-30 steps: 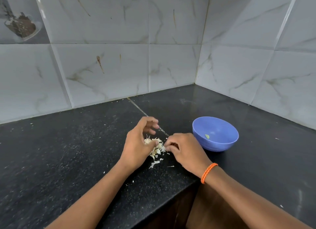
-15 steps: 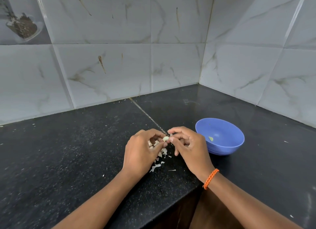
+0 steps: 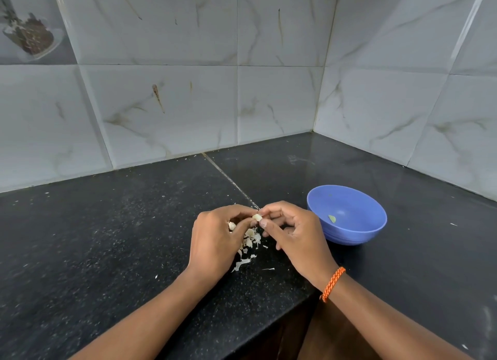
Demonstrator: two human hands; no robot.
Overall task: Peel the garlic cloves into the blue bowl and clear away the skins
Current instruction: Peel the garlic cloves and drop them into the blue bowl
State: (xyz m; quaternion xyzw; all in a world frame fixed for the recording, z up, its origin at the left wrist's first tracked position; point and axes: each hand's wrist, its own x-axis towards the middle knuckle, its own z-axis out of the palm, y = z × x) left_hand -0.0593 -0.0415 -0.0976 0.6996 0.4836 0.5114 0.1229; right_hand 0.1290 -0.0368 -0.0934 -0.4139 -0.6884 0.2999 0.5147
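Black countertop (image 3: 107, 238): bare stretch at left, tiled walls behind, front edge stepping inward below the wrists. Left hand (image 3: 215, 238) and right hand (image 3: 295, 236) meet fingertip to fingertip, both pinching one garlic clove (image 3: 257, 217) above the heap of skins (image 3: 248, 242); clove's axis too small to tell. Blue bowl (image 3: 347, 214) just right, upright.

Countertop (image 3: 107, 238): black speckled stone, polished, catching a soft sheen near the corner. Wall tiles (image 3: 172, 104): glossy, marble-look, showing brown stains. Blue bowl (image 3: 371, 211): smooth plastic, looking semi-matt. Garlic skins (image 3: 248, 241): thin, papery, dry. Wristband (image 3: 333, 284): orange braided cord.
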